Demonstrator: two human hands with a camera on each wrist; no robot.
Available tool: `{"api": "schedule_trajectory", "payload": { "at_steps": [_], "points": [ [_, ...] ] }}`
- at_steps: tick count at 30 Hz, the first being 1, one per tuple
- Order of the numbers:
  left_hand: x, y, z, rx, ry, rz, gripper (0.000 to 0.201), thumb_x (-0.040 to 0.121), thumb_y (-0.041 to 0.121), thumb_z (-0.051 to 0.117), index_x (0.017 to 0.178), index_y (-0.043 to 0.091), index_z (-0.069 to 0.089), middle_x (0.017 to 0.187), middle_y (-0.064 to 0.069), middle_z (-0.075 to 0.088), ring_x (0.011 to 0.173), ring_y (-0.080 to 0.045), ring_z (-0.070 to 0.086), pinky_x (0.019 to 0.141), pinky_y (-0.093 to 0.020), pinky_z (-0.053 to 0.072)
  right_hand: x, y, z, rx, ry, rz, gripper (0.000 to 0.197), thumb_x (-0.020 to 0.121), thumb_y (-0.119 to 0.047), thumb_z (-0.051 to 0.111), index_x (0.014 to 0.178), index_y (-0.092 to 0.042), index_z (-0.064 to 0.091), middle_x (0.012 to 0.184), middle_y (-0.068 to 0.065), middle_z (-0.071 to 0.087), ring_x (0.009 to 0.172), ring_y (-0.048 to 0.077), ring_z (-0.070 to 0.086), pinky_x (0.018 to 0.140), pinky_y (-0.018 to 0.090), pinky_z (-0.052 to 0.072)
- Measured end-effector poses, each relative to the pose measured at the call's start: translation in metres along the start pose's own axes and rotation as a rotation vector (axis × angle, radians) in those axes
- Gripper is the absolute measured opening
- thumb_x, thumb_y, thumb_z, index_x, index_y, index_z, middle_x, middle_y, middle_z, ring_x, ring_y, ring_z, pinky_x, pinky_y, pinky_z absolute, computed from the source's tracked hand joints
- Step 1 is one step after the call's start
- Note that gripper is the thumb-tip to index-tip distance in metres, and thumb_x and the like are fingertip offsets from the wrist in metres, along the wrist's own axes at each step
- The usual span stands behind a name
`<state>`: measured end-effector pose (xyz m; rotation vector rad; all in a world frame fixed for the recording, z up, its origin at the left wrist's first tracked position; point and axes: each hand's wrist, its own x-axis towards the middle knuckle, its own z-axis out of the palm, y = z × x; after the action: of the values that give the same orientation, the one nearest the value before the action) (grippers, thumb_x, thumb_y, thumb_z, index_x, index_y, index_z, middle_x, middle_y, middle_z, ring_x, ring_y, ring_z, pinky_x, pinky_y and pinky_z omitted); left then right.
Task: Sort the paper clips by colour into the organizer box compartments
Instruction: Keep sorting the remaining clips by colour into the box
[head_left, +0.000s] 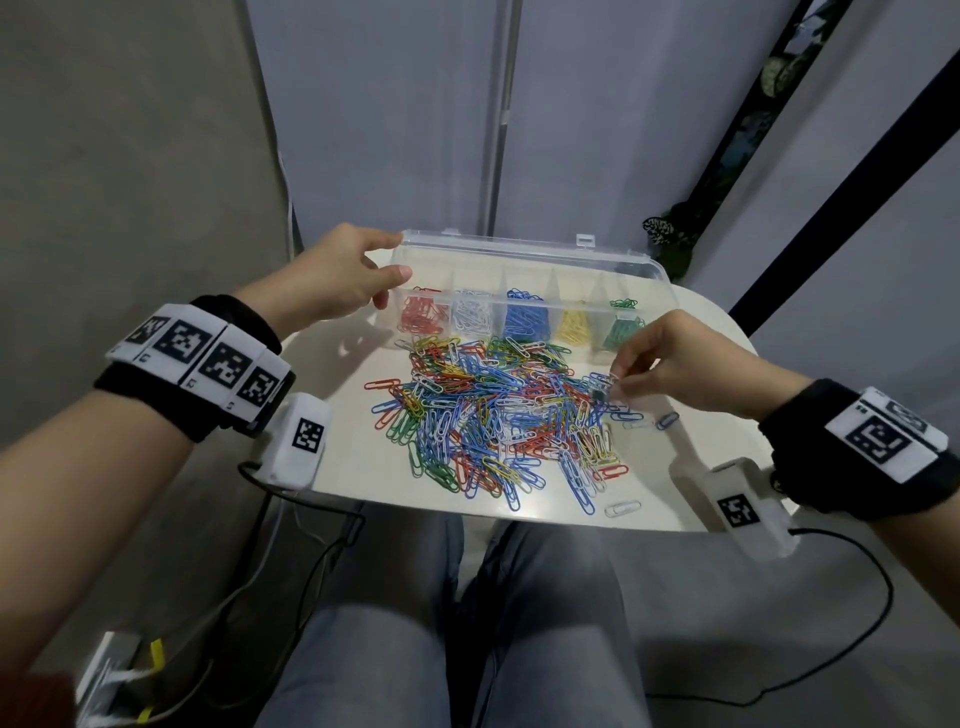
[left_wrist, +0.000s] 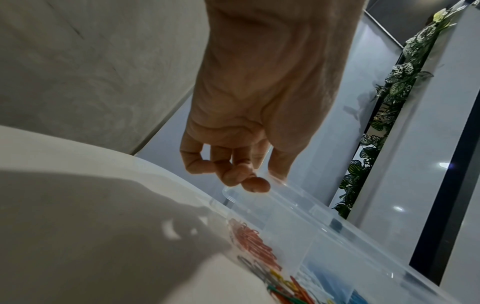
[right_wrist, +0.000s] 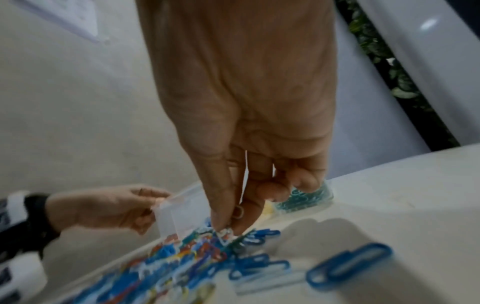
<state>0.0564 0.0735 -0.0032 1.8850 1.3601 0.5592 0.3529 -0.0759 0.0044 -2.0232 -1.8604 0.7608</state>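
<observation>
A heap of mixed coloured paper clips (head_left: 493, 415) lies on the white table (head_left: 353, 364). Behind it stands the clear organizer box (head_left: 395, 312) with its lid (head_left: 519, 249) open. Its compartments hold red (head_left: 423, 317), white (head_left: 472, 314), blue (head_left: 525, 317), yellow (head_left: 573, 327) and green clips (head_left: 621, 330). My left hand (head_left: 399, 255) grips the box's left end, fingers curled at the corner (left_wrist: 249, 176). My right hand (head_left: 618, 382) is at the heap's right edge, where thumb and forefinger pinch a white paper clip (right_wrist: 228, 224).
Stray clips lie apart from the heap: a blue one (head_left: 666, 420) near my right hand and a white one (head_left: 622, 507) by the table's front edge. My knees are under the table, cables hang at both sides, and a leafy plant (head_left: 670, 244) stands behind the box.
</observation>
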Motion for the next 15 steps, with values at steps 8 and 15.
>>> {"api": "schedule_trajectory", "payload": {
  "at_steps": [8, 15],
  "points": [
    [-0.002, 0.001, 0.0, -0.006, -0.004, 0.005, 0.055, 0.096, 0.028, 0.059, 0.146, 0.015, 0.041, 0.06, 0.0, 0.059, 0.054, -0.007, 0.046, 0.058, -0.025, 0.037, 0.003, -0.012, -0.018, 0.372, 0.072, 0.046, 0.008, 0.069, -0.001, 0.081, 0.068, -0.004, 0.073, 0.062, 0.008, 0.066, 0.055, 0.011, 0.045, 0.051, 0.021, 0.033],
    [-0.004, 0.003, -0.001, -0.014, -0.017, -0.003, 0.055, 0.097, 0.028, 0.057, 0.147, 0.016, 0.039, 0.063, -0.001, 0.06, 0.056, -0.008, 0.046, 0.058, -0.026, 0.037, 0.039, -0.067, -0.019, 0.386, 0.255, -0.029, 0.009, 0.071, -0.002, 0.08, 0.07, -0.003, 0.072, 0.047, -0.008, 0.062, 0.042, -0.001, 0.043, 0.045, 0.011, 0.031]
  ]
}}
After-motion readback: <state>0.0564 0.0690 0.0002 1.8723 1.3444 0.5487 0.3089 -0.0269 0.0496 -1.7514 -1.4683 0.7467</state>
